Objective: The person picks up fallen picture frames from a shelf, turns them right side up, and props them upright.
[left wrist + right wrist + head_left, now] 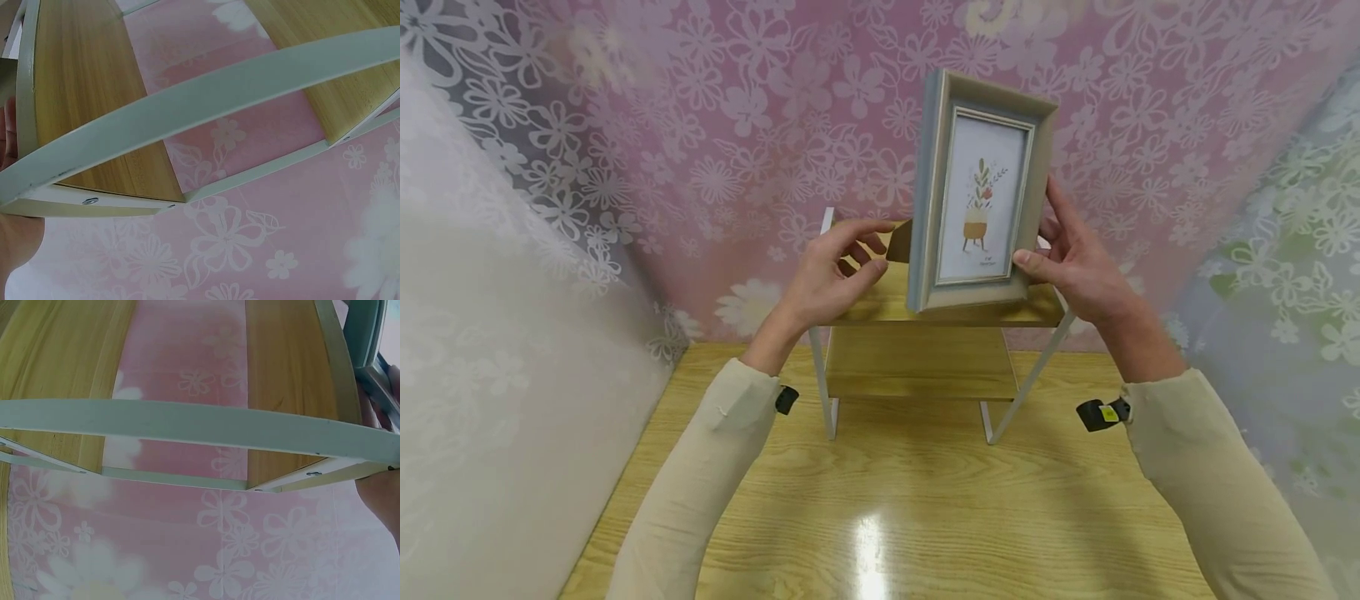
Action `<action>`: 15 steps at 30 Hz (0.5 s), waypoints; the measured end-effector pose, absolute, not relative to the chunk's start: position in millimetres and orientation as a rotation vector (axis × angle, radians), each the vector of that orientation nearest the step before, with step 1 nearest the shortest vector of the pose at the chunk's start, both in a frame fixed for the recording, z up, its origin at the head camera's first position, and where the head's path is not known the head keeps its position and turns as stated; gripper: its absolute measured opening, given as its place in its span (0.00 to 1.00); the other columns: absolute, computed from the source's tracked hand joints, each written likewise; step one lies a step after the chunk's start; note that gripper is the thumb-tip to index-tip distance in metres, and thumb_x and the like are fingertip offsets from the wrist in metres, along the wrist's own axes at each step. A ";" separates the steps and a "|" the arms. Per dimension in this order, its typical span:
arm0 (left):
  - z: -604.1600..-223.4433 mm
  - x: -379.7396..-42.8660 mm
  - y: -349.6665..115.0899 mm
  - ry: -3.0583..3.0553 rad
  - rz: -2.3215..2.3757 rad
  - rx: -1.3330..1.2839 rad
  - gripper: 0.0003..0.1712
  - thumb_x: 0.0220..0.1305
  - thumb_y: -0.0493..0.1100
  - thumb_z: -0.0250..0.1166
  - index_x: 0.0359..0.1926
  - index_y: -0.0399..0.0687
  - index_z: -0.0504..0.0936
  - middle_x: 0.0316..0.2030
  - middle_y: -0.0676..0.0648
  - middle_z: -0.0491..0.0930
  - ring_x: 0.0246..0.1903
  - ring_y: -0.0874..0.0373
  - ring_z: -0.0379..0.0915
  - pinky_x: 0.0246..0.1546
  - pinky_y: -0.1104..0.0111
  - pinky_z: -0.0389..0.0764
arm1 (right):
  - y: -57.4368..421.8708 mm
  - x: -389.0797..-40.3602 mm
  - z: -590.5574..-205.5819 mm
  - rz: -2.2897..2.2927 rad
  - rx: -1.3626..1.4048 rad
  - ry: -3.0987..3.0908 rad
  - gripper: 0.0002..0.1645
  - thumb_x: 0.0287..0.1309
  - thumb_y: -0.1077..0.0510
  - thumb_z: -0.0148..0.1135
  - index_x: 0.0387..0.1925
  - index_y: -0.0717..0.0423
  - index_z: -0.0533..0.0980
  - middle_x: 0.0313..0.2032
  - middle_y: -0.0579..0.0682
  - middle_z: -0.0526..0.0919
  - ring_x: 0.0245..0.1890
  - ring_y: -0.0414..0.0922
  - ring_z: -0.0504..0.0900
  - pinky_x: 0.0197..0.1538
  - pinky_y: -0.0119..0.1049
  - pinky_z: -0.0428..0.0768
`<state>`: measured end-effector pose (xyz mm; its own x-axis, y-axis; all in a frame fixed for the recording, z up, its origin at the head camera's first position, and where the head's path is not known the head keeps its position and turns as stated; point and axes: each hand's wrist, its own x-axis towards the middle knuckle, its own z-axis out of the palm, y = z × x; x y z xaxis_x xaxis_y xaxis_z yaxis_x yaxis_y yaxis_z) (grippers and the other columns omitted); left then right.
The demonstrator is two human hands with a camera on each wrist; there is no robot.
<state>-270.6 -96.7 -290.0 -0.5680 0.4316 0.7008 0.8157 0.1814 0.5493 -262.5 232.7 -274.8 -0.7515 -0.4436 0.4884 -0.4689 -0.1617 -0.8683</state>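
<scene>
A grey-beige picture frame (pixel 1042 167) holding a print of a potted plant stands tilted above the top of a small wooden shelf (pixel 880 310). My right hand (pixel 1086 271) grips its right side, thumb on the front and fingers behind. A brown support flap (pixel 900 243) sticks out behind the frame's left side. Close to that flap is my left hand (pixel 835 271), fingers loosely bent and thumb apart from the index finger; whether they touch it is unclear. In the right wrist view, part of the frame (pixel 365 337) shows at the upper right edge.
White metal legs (pixel 1033 379) carry the shelf, with a lower wooden board (pixel 917 362) beneath the top. Behind it rises a pink flowered backdrop (pixel 760 125). Wood-patterned flooring (pixel 940 500) lies in front, and a pale covering (pixel 512 333) borders the left.
</scene>
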 end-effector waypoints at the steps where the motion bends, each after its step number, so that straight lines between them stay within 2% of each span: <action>1: -289.8 -270.7 -96.5 -2.070 -1.366 -1.182 0.21 0.67 0.33 0.62 0.60 0.37 0.77 0.40 0.40 0.80 0.31 0.54 0.79 0.28 0.66 0.79 | 232.2 -262.1 -275.3 2.116 1.088 -1.999 0.55 0.64 0.79 0.50 0.80 0.37 0.43 0.73 0.55 0.61 0.58 0.44 0.80 0.47 0.36 0.83; 7: -287.2 -269.0 -96.6 -2.064 -1.443 -1.211 0.23 0.69 0.37 0.58 0.64 0.36 0.73 0.38 0.38 0.83 0.26 0.48 0.78 0.23 0.66 0.79 | 229.2 -260.9 -276.7 2.165 1.032 -1.875 0.56 0.63 0.80 0.49 0.80 0.36 0.43 0.71 0.56 0.63 0.60 0.44 0.78 0.48 0.35 0.83; 11: -286.6 -267.0 -96.9 -2.121 -1.416 -1.195 0.27 0.68 0.44 0.60 0.66 0.43 0.72 0.40 0.43 0.85 0.29 0.54 0.80 0.25 0.66 0.79 | 227.9 -261.0 -276.9 2.166 1.014 -1.837 0.57 0.61 0.82 0.49 0.80 0.37 0.43 0.71 0.58 0.63 0.62 0.44 0.77 0.50 0.36 0.82; 15: -288.1 -265.5 -96.6 -2.178 -1.412 -1.184 0.29 0.68 0.44 0.63 0.68 0.48 0.72 0.42 0.46 0.85 0.32 0.59 0.81 0.29 0.62 0.82 | 227.1 -261.4 -278.4 2.147 0.998 -1.818 0.58 0.59 0.83 0.51 0.80 0.38 0.44 0.70 0.60 0.64 0.61 0.45 0.78 0.50 0.35 0.82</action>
